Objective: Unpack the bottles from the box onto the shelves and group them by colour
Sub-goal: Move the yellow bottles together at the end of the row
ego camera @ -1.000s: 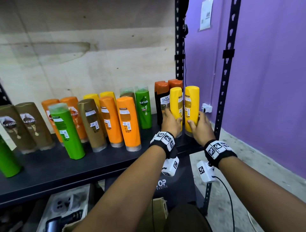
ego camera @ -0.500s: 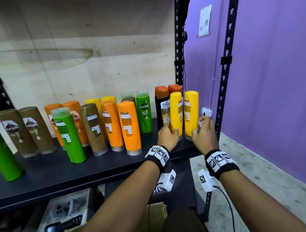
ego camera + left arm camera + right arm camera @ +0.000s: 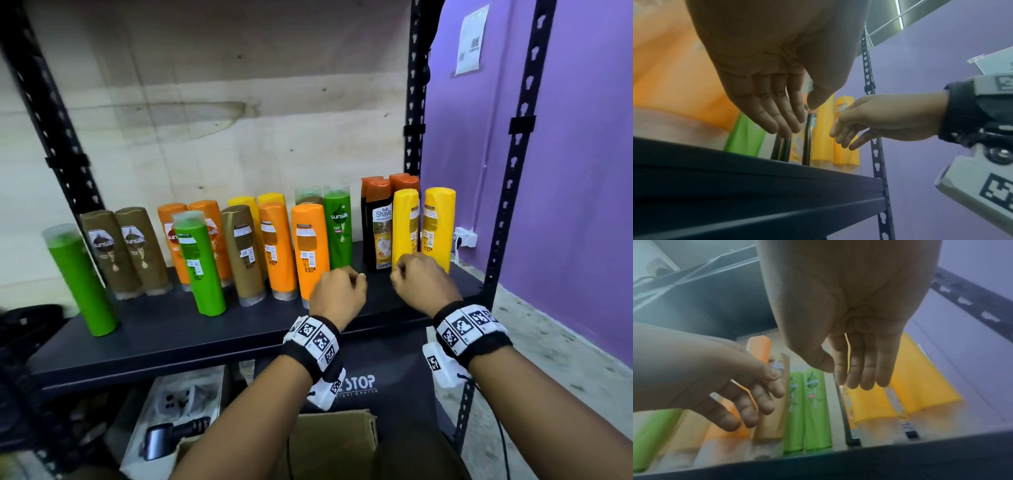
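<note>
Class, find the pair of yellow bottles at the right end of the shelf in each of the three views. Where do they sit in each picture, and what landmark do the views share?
Head: the yellow bottles stand right of centre, just beyond the right hand.
Left wrist: centre, between the two hands.
Right wrist: lower right, past the fingertips.
Shared landmark: the black bottle just left of them.

Glossy plastic yellow bottles (image 3: pixel 423 226) stand on a matt black metal shelf (image 3: pixel 164 339) before rough plywood (image 3: pixel 239 113).
</note>
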Tool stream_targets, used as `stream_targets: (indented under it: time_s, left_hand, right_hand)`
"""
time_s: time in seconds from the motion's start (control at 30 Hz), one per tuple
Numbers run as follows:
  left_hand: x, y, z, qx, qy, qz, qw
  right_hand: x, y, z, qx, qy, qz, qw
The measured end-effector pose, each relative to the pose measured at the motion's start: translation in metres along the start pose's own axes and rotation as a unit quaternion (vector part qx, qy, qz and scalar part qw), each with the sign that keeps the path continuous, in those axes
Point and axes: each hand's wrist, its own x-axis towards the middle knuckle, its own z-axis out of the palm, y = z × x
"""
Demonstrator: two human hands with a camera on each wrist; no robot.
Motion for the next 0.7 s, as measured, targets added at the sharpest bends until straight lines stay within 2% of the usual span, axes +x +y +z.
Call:
stream_targets:
  time_s: [0.13,0.3,0.33,0.4,0.53,0.7]
  left_hand:
    - [-0.014,-0.027,-0.02,-0.036,0.05,-0.013,0.998]
    - [-0.016,-0.041,-0.027,-0.093,0.111,-0.03,0.989]
    - [-0.019,-0.058,-0.042,-0.098,0.135,-0.04,0.985]
    - [-0.017,-0.062,-0.044,-0.105,0.153,-0.039,0.982]
    - [-0.011,-0.056,-0.047,-0.124,0.108,-0.051,0.985]
    - [-0.007,-0.054,-0.043,-0.133,0.085,-0.05,0.986]
  right_hand:
    - [0.004,-0.03,0.01,0.007,-0.01,-0.033,0.999]
    - [0.009,-0.04,0.022,0.012,-0.013,-0.051,0.999]
    - [0.01,-0.062,0.034,0.027,-0.016,-0.066,0.997]
    - [0.009,-0.068,0.038,0.026,-0.02,-0.073,0.997]
    - [0.011,-0.07,0.046,0.033,-0.026,-0.056,0.998]
    - [0.014,-0.073,0.049,0.034,-0.054,-0.074,0.995]
